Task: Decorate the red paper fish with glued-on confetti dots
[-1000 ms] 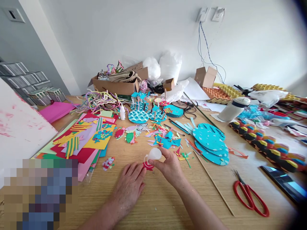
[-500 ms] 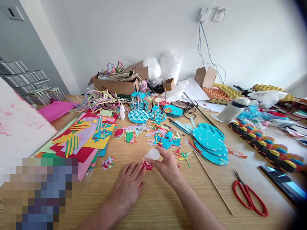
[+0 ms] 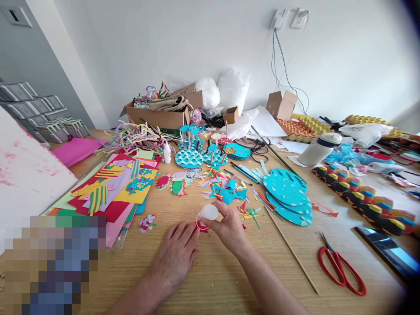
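Between the thumb and fingers of my right hand (image 3: pixel 226 224) is a small white glue bottle (image 3: pixel 209 211), tipped so that its round base faces me. A thin white loop hangs at its left side, and its nozzle is hidden. Under the bottle lies a red paper piece (image 3: pixel 202 226), mostly covered. My left hand (image 3: pixel 177 249) rests flat on the table with fingers stretched out, its fingertips at the left edge of the red paper. Just left of it sits a small pile of coloured paper bits (image 3: pixel 148 223).
Cut paper fish (image 3: pixel 179 183) and paper scraps (image 3: pixel 226 188) lie beyond my hands. At right are blue discs (image 3: pixel 285 192), a wooden stick (image 3: pixel 292 251), red-handled scissors (image 3: pixel 341 267) and a phone (image 3: pixel 387 249). Coloured paper sheets (image 3: pixel 108 183) are stacked left. Another white bottle (image 3: pixel 167 153) stands behind.
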A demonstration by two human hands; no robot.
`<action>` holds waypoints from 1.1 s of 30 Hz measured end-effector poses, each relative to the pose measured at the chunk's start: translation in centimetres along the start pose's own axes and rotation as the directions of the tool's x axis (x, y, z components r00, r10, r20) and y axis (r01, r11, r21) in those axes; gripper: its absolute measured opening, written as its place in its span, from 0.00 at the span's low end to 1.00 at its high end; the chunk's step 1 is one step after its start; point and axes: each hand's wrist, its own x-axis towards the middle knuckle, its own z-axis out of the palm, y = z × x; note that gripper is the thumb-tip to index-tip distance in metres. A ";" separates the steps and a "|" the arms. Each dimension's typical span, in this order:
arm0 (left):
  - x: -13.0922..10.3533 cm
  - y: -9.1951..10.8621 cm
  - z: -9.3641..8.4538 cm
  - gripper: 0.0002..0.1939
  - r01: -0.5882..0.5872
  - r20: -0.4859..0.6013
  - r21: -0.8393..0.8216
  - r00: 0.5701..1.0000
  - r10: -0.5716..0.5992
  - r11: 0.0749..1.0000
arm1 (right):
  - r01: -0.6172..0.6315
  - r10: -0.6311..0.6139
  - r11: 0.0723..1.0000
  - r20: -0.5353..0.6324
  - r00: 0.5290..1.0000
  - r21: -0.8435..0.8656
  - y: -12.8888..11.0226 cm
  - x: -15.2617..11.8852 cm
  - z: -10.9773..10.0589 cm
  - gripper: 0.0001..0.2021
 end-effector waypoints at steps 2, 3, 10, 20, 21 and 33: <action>0.0 0.0 0.0 0.19 0.002 -0.001 0.003 1.000 -0.002 1.000 | 0.000 0.000 1.000 0.013 1.000 0.004 0.0 -0.2 -0.1 0.07; 0.0 0.0 0.1 0.19 0.003 -0.002 0.004 1.000 -0.003 1.000 | 0.002 -0.002 1.000 0.014 1.000 0.005 0.0 -0.2 -0.2 0.07; 0.0 0.0 0.2 0.20 0.000 -0.013 0.002 1.000 0.000 1.000 | 0.004 -0.005 1.000 0.008 1.000 0.014 0.0 -0.1 -0.3 0.08; 0.0 -0.1 0.2 0.20 -0.011 -0.008 0.018 1.000 0.011 1.000 | 0.012 -0.011 0.998 0.017 1.000 -0.058 -0.1 -0.1 -0.4 0.08; 0.0 -0.1 0.3 0.20 -0.013 -0.008 0.018 1.000 0.013 1.000 | 0.009 -0.009 0.998 0.009 1.000 -0.055 -0.1 -0.1 -0.4 0.08; 0.0 0.1 -0.2 0.20 -0.008 0.011 0.014 1.000 0.008 1.000 | 0.013 -0.012 0.999 0.020 1.000 -0.048 0.0 0.2 -0.1 0.07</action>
